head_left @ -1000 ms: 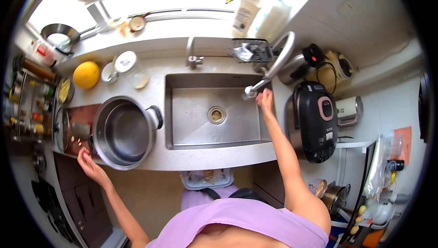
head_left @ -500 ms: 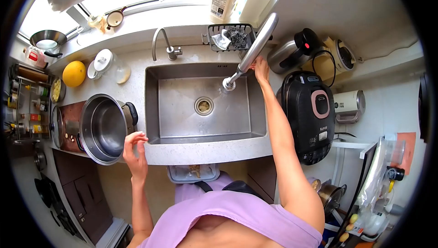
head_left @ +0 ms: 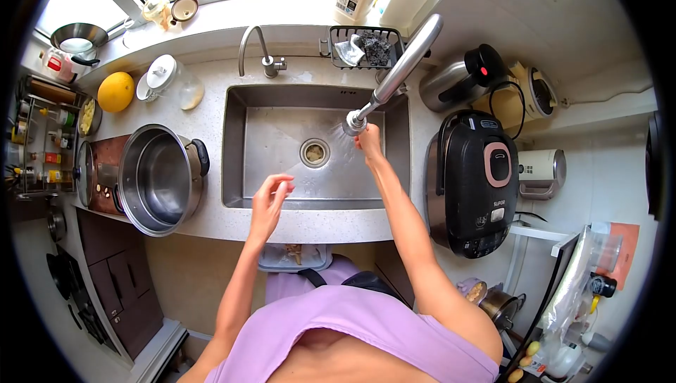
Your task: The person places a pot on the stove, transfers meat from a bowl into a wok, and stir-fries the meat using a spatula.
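Observation:
Above the sink (head_left: 282,182), my right hand (head_left: 369,143) is at the faucet head (head_left: 354,124), its fingers closed against the lower rim. Part of that grip is hidden from above. A thin spray of water comes out of the head toward the drain (head_left: 315,152), which has pale scraps in its strainer. My left hand (head_left: 269,203) hovers over the sink's front edge, empty, with fingers loosely bent and apart. The large steel pot (head_left: 158,179) stands on the counter to its left, untouched.
A black rice cooker (head_left: 470,186) and a steel kettle (head_left: 458,82) line the right side. A small second tap (head_left: 269,66) and a wire rack (head_left: 365,48) are behind the sink. Glass jars (head_left: 184,91) and a yellow fruit (head_left: 115,92) sit at the back left.
My right hand has come from the faucet's base forward to its head, and water spray now shows. My left hand has moved right, from beside the pot to over the sink's front edge.

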Tool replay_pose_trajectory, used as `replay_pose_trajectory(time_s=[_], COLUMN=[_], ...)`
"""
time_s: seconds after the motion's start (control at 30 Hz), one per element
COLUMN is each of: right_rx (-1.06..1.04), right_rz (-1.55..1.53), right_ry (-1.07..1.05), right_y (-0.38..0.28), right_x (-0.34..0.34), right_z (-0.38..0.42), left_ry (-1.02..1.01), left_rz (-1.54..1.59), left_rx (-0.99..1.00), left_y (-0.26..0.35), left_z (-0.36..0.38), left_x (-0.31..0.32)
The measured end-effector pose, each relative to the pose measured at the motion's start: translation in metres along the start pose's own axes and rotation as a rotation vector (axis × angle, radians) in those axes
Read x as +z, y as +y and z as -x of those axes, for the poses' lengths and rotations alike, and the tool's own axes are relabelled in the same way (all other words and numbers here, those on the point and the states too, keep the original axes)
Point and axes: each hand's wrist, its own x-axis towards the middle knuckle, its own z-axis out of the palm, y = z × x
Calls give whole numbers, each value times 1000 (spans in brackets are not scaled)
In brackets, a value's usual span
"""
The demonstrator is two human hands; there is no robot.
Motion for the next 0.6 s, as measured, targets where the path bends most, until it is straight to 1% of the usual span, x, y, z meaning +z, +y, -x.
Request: replay_pose_trajectory(time_s=[0.03, 0.1, 0.13, 0.2, 0.27, 0.33, 0.37, 0.4, 0.43, 0.47, 0.5, 0.53, 0.6], right_rx=[0, -244, -244, -316, -301, -281, -239, -197, -194, -172, -144, -142, -86], right_rz=[1, -512, -506, -827, -871, -921, -738, -557, -560, -863, -1164, -1165, -1343], right_ry=[1, -164, -164, -184, -228, -270, -182, -96, -100, -228, -356, -357, -418], right_y=[0, 2, 3, 5, 14, 18, 17, 16, 19, 21, 24, 29, 42], right_x=[2, 11, 15, 21, 22, 25, 26, 28, 28, 27, 26, 27, 32], right_z=[0, 1, 2, 1, -2, -1, 2, 4, 1, -2, -4, -5, 2], left_ry=[-22, -63, -82, -151, -106, -63, -23, -18, -12, -6, -46, -43, -46], left_rz=[25, 65, 79, 361, 793, 824, 853, 850, 938, 1026, 995, 994, 877], left_rx=[-16, -18, -1, -224, -472, -450, -427, -429, -387, -344, -264, -265, -271], left_y=[-12, -49, -67, -76, -63, -86, -95, -91, -84, -77, -80, -83, -88], left_z=[-13, -47, -67, -101, -124, -149, -156, -156, -155, -155, -160, -164, -169], left_x=[9, 33, 49, 84, 109, 124, 130, 133, 136, 139, 145, 148, 150])
